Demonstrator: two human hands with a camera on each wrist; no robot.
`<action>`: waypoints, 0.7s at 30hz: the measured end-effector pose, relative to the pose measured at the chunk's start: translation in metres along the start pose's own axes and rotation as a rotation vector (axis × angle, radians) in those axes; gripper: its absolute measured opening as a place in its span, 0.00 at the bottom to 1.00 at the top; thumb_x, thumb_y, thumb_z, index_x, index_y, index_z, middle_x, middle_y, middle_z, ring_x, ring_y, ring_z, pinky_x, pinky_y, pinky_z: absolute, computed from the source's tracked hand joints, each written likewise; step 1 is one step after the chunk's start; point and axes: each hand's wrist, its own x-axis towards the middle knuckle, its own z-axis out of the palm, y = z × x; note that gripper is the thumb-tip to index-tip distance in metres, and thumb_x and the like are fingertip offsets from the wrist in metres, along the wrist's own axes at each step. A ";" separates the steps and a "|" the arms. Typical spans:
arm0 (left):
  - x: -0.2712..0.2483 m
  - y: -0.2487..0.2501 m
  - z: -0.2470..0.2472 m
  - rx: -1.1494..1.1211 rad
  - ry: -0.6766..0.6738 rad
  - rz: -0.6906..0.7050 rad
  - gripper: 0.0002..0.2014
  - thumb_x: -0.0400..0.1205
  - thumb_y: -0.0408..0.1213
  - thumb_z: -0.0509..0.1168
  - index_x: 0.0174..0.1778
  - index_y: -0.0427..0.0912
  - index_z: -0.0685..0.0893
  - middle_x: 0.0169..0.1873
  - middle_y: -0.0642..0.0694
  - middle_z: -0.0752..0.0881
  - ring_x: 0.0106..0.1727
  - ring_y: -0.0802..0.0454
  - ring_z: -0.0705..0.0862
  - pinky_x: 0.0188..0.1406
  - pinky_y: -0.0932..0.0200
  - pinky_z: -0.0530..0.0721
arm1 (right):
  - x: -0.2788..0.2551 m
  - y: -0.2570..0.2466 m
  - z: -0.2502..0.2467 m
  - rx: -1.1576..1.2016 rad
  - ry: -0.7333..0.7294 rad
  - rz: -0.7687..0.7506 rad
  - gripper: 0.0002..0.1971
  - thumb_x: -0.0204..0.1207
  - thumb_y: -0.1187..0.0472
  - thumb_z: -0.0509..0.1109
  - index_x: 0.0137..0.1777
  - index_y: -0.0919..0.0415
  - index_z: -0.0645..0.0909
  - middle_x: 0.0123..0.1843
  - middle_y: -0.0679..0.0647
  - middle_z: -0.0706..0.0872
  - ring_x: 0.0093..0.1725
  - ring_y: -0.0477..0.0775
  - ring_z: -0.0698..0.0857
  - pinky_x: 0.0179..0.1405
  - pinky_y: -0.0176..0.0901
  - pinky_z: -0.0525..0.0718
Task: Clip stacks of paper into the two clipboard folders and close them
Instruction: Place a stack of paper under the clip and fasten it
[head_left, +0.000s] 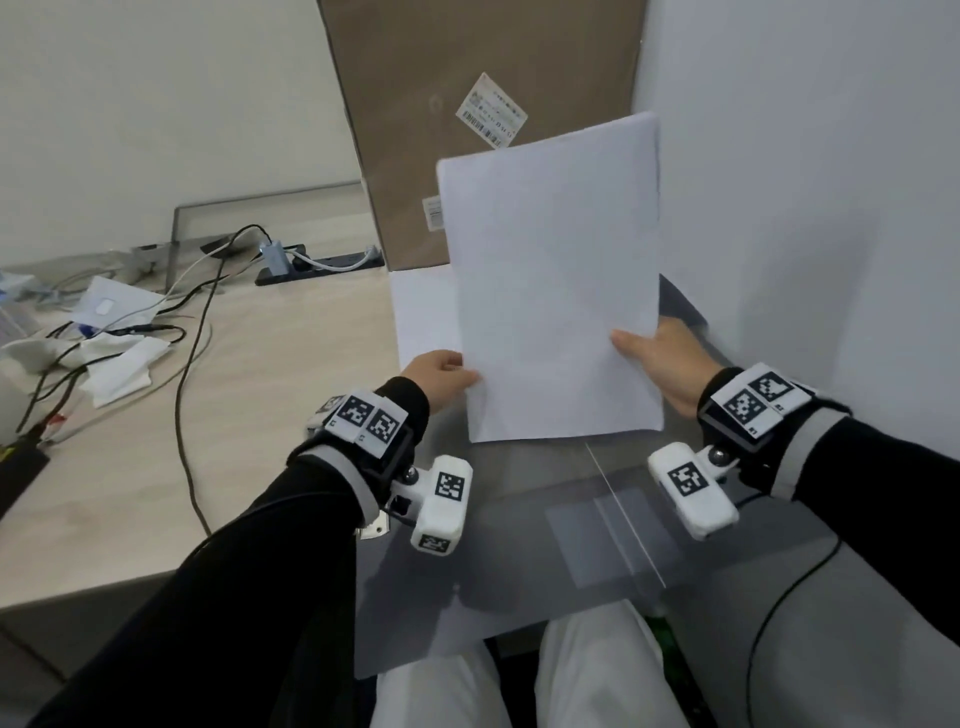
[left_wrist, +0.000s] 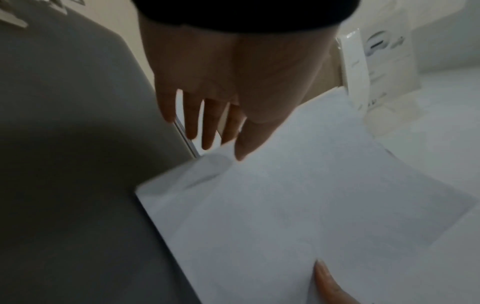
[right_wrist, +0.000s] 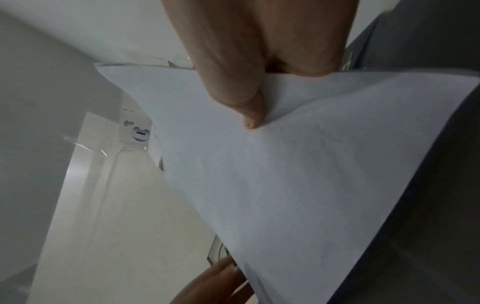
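A stack of white paper (head_left: 556, 280) is held tilted up above the desk by both hands. My left hand (head_left: 465, 376) pinches its lower left edge, thumb (left_wrist: 246, 142) on top. My right hand (head_left: 623, 343) grips the lower right edge, thumb (right_wrist: 250, 117) pressed on the sheet and the fingers hidden behind it. Under the stack a grey clipboard folder (head_left: 519, 545) lies open, reaching past the desk's front edge over my lap. Its clip is hidden by the paper. More white paper (head_left: 421, 312) lies flat on the desk behind my left hand.
A tall cardboard box (head_left: 467, 104) leans against the wall right behind the paper. The white wall (head_left: 805, 208) is close on the right. Cables (head_left: 187, 332), a power strip (head_left: 322, 265) and crumpled white wrappers (head_left: 119, 364) clutter the left of the wooden desk (head_left: 270, 389).
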 end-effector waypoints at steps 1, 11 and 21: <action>-0.001 -0.001 0.005 0.094 -0.053 -0.006 0.23 0.82 0.34 0.63 0.73 0.34 0.74 0.71 0.42 0.78 0.71 0.46 0.77 0.65 0.62 0.71 | -0.002 0.003 -0.009 -0.017 0.019 0.013 0.13 0.80 0.65 0.65 0.64 0.63 0.80 0.63 0.62 0.85 0.61 0.63 0.85 0.67 0.60 0.80; -0.003 -0.022 0.019 0.965 -0.485 -0.076 0.32 0.85 0.55 0.49 0.84 0.53 0.45 0.84 0.44 0.40 0.84 0.36 0.42 0.83 0.41 0.43 | -0.023 0.025 -0.048 0.099 0.073 0.136 0.21 0.81 0.69 0.63 0.74 0.69 0.71 0.65 0.63 0.82 0.48 0.52 0.85 0.48 0.46 0.82; -0.012 -0.056 -0.050 0.812 -0.496 -0.119 0.30 0.85 0.53 0.50 0.83 0.50 0.53 0.85 0.47 0.44 0.85 0.45 0.44 0.83 0.51 0.42 | -0.036 0.029 -0.017 0.177 -0.132 0.257 0.17 0.82 0.69 0.62 0.70 0.67 0.75 0.68 0.64 0.82 0.58 0.63 0.83 0.54 0.47 0.83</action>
